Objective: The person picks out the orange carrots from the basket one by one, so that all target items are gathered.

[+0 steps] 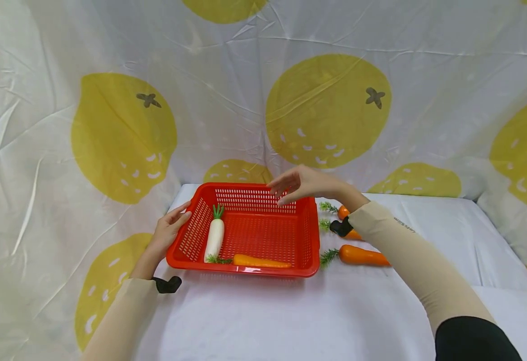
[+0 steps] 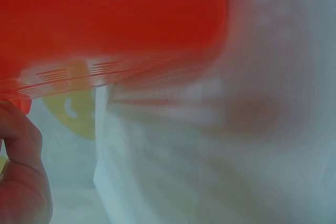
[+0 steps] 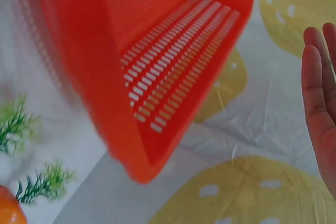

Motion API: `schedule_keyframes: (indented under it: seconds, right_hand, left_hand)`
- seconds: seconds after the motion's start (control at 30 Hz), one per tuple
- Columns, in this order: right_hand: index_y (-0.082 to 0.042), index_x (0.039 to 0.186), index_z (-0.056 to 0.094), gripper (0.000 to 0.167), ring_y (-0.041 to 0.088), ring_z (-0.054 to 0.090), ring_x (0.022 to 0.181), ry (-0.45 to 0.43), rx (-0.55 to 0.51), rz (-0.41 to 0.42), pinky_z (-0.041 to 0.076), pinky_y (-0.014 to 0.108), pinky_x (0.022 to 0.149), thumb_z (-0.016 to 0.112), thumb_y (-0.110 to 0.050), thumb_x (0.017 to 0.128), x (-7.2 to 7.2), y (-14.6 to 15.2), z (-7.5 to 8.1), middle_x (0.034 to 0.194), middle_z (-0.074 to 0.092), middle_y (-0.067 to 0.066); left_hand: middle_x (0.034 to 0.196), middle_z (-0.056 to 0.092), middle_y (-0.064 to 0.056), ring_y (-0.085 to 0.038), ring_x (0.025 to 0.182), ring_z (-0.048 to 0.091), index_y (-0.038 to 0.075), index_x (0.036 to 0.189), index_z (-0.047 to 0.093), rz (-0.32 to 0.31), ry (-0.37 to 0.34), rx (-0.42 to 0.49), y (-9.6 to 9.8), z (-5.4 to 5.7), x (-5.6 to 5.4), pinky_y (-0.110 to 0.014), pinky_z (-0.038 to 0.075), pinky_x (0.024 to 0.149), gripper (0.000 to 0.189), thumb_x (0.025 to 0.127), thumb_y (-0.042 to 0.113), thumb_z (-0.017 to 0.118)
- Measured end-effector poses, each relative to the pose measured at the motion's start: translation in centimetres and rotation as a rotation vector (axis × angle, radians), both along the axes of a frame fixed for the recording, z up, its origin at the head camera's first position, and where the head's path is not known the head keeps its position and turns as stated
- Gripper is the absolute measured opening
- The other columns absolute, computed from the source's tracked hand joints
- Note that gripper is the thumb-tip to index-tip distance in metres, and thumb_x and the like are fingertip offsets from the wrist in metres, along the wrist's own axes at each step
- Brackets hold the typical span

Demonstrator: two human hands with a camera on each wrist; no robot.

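A red plastic basket [image 1: 263, 228] with slotted walls stands in the middle of the head view. Its left rim is held by my left hand [image 1: 171, 228], thumb on one side and fingers on the other. Inside the basket, a white radish [image 1: 215, 238] with a green top lies along the left side, and a carrot [image 1: 260, 261] lies along the front wall. My right hand [image 1: 306, 181] hovers over the back right corner of the basket, holding nothing. Its fingers [image 3: 313, 87] look fairly straight in the right wrist view.
Several carrots with leafy tops lie to the right of the basket, the nearest carrot [image 1: 362, 255] in front and others partly behind the right forearm. A white cloth [image 1: 263, 321] covers the table. Behind hangs a curtain [image 1: 227, 100] printed with yellow lemons.
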State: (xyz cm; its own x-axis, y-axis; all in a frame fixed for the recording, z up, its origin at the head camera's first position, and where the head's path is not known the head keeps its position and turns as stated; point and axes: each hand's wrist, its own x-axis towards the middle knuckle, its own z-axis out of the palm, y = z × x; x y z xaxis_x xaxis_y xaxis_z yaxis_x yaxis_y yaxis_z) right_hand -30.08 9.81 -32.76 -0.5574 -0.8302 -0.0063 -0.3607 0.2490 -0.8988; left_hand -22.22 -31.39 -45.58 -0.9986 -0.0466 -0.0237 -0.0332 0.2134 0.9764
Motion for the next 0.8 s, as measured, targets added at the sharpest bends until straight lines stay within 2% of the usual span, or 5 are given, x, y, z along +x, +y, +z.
schedule_keyframes:
  seconds: [0.13,0.3,0.53,0.67,0.8]
  right_hand:
    - [-0.001,0.13,0.064,0.049,0.028,0.066,0.106,0.018,0.027,0.042,0.055,0.037,0.089,0.081,-0.011,0.085,0.2,-2.3,-0.8,0.115,0.07,0.009]
    - [0.001,0.128,0.065,0.047,0.025,0.067,0.102,0.019,0.056,0.107,0.056,0.035,0.087,0.08,-0.008,0.085,0.4,-4.8,-2.3,0.111,0.071,0.009]
    - [0.002,0.126,0.066,0.046,0.03,0.066,0.104,-0.036,0.091,0.172,0.056,0.035,0.087,0.081,-0.007,0.084,1.0,-7.0,-4.7,0.111,0.071,0.008]
    - [0.003,0.126,0.066,0.046,0.025,0.068,0.101,-0.006,0.14,0.185,0.056,0.031,0.086,0.082,-0.008,0.084,1.1,-7.9,-5.9,0.108,0.072,0.006]
    - [0.002,0.126,0.066,0.046,0.026,0.068,0.101,-0.032,0.173,0.183,0.056,0.029,0.086,0.082,-0.009,0.083,1.3,-8.5,-7.0,0.107,0.073,0.008]
  left_hand:
    - [0.127,0.055,-0.024,-0.015,0.089,0.064,0.011,0.154,0.04,-0.001,-0.034,0.021,0.3,0.4,0.2,-0.026,0.058,0.077,0.057,0.103,0.031,0.056]
    - [0.133,0.049,-0.033,-0.02,0.091,0.065,0.006,0.153,0.038,-0.013,-0.049,0.024,1.2,2.0,0.9,-0.029,0.058,0.079,0.055,0.104,0.023,0.055]
    - [0.132,0.051,-0.03,-0.02,0.093,0.065,0.01,0.154,0.038,-0.027,-0.054,0.024,1.4,1.6,0.7,-0.029,0.058,0.079,0.056,0.104,0.026,0.055]
    - [0.13,0.051,-0.032,-0.022,0.092,0.065,0.006,0.154,0.038,-0.03,-0.049,0.008,2.2,2.8,1.3,-0.029,0.058,0.079,0.055,0.104,0.023,0.054]
    - [0.129,0.052,-0.03,-0.019,0.089,0.065,0.008,0.154,0.038,-0.03,-0.031,0.009,1.8,1.7,0.4,-0.028,0.058,0.076,0.056,0.104,0.025,0.055]
